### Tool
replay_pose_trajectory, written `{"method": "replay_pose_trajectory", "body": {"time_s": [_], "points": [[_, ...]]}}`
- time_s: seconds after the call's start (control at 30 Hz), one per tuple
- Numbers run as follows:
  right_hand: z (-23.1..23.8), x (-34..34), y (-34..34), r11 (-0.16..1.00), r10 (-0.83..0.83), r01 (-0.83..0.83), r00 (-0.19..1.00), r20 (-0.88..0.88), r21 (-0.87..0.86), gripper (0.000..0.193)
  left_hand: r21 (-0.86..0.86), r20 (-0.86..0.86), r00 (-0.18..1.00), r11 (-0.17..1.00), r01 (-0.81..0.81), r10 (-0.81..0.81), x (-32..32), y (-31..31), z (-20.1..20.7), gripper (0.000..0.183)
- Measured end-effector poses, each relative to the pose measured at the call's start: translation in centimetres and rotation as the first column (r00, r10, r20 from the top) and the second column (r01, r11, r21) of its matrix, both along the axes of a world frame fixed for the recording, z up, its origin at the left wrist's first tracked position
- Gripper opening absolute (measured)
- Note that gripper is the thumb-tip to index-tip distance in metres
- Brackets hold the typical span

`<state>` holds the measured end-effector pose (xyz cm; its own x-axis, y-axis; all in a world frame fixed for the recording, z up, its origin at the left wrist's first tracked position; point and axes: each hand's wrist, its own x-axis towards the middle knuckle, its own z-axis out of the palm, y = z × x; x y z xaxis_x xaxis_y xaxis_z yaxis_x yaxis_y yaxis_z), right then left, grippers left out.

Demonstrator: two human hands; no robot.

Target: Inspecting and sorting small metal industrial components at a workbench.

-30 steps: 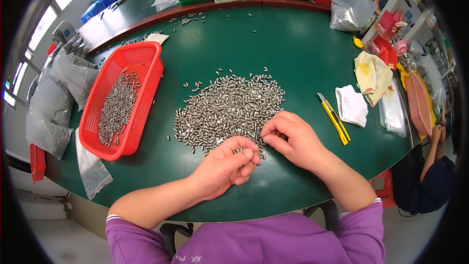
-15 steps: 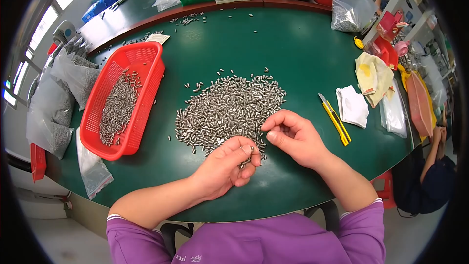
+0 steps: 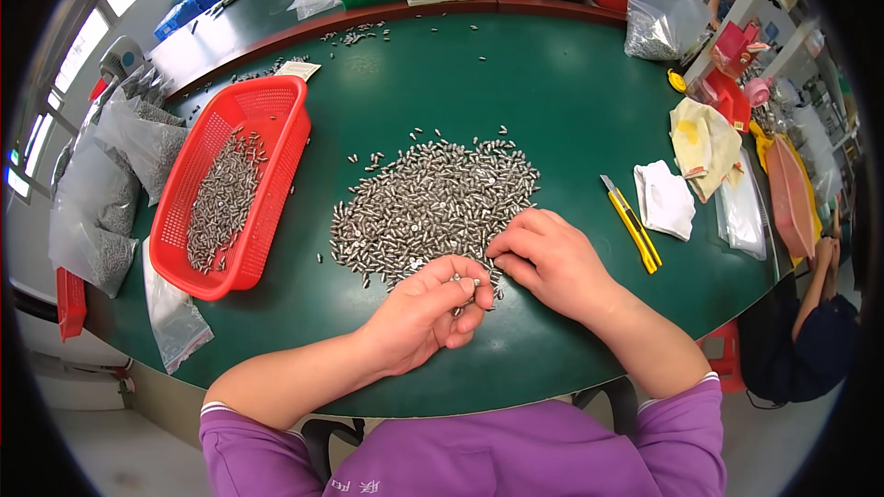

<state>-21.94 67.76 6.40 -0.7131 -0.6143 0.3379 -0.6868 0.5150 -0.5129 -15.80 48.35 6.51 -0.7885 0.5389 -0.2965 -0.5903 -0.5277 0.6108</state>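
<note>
A broad heap of small silvery metal pins lies in the middle of the green table. My left hand is curled at the heap's near edge, closed around a few of these pins. At the right near edge of the heap is my right hand, its thumb and fingertips brought together against the pins. What those fingertips pinch, if anything, is too small to make out. To the left stands a red perforated plastic basket, tilted in view, with many similar pins on its bottom.
A yellow utility knife, blade out, lies right of my right hand, beside a white cloth and a stained cloth. Filled plastic bags crowd the left edge. Loose pins lie by the raised rear ledge.
My right hand has moved slightly left and down onto the heap's edge, and its fingers have closed together. My left hand has stayed almost still.
</note>
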Motion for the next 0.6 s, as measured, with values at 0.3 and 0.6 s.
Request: {"method": "replay_pose_trajectory", "body": {"time_s": [0.3, 0.6], "points": [[-0.23, 0.00, 0.39, 1.000, -0.010, 0.010, 0.998, 0.060, 0.001, 0.013, 0.007, 0.021, 1.000, 1.000, -0.010, 0.010, -0.06, -0.01, 0.09, 0.015], [0.38, 0.29, 0.57, 0.998, -0.034, 0.032, 0.999, 0.030, 0.062, 0.014, -0.002, -0.032, 0.999, 1.000, 0.013, -0.013, 0.08, 0.06, -0.17, 0.014]]}}
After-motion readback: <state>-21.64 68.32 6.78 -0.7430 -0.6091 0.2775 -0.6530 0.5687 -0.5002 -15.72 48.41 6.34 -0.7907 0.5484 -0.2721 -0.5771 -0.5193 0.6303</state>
